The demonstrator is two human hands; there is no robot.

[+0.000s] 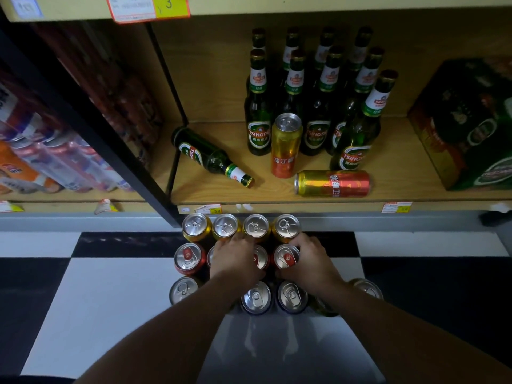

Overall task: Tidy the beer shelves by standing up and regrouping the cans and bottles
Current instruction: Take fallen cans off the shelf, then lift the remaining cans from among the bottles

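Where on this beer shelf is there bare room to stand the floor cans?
Bare wood lies between the standing bottles and the carton, and left of them behind the fallen bottle. The front middle is crowded: upright can, lying can.

Single head-worn wide-angle view. Looks forward and steeply down from above floor cans (256,297), close below lens; low shelf board (401,173) near, ahead, upper frame.
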